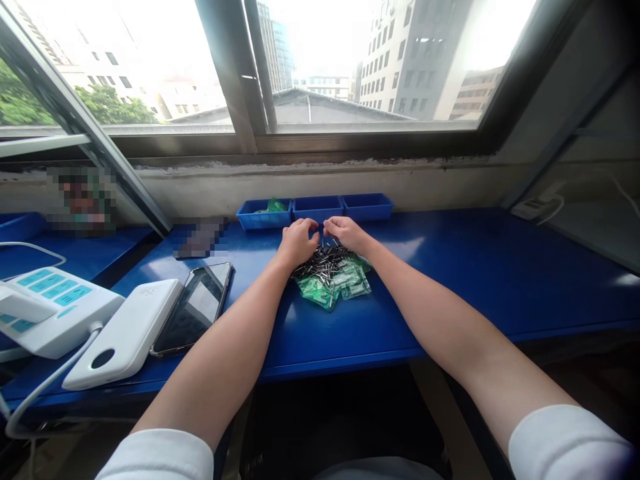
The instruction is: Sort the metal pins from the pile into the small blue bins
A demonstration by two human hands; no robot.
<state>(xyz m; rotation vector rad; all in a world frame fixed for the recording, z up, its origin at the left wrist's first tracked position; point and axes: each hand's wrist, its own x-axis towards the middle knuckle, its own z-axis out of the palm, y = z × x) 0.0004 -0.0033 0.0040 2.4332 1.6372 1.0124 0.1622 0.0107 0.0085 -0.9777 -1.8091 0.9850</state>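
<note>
A heap of small, thin metal pieces (326,265), dark and silvery, lies on the blue table, with green plastic packets (320,293) under and around its near side. My right hand (346,233) is just above the heap's far edge, thumb and fingertips pinched on a slim metal piece (323,241) that points downward. Beside it on the left, my left hand (300,241) is closed with curled fingers. Whatever its fingertips hold, if anything, is too small to make out. The exact kind of the metal pieces cannot be told.
Behind the hands stand three blue bins: the left bin (265,217) holds green packets, beside a middle bin (318,208) and a right bin (369,207). At left lie a phone (197,307), a white power bank (125,333) and a power strip (55,307) with cables.
</note>
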